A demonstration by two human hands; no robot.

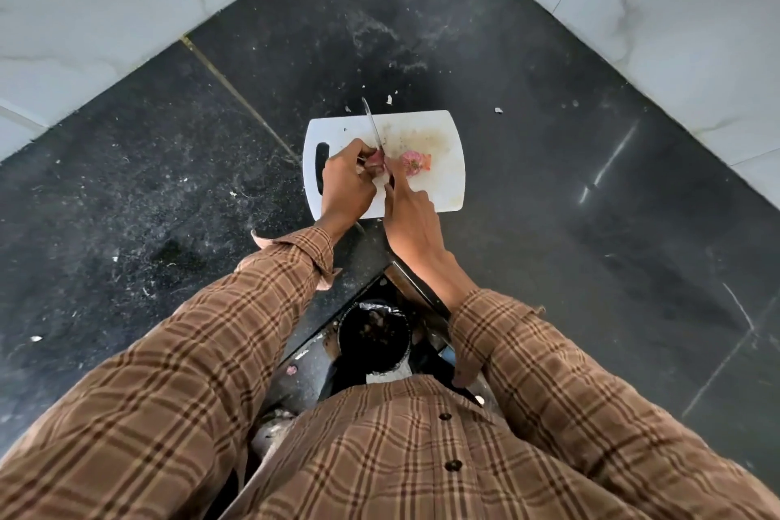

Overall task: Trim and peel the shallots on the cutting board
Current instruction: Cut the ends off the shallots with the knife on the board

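Observation:
A white cutting board (439,186) lies on the dark counter. My left hand (346,186) grips a pink shallot (375,162) near the board's left middle. My right hand (411,215) holds a knife (372,123); its blade points away from me and rests against the held shallot. The knife handle is hidden in my fingers. A second shallot (413,162), pink with loose skin, lies on the board just right of the blade.
White marble walls meet in a corner behind the dark stone counter (548,182). Small peel scraps (389,99) lie beyond the board. A round black bin (373,336) with waste stands below, near my body.

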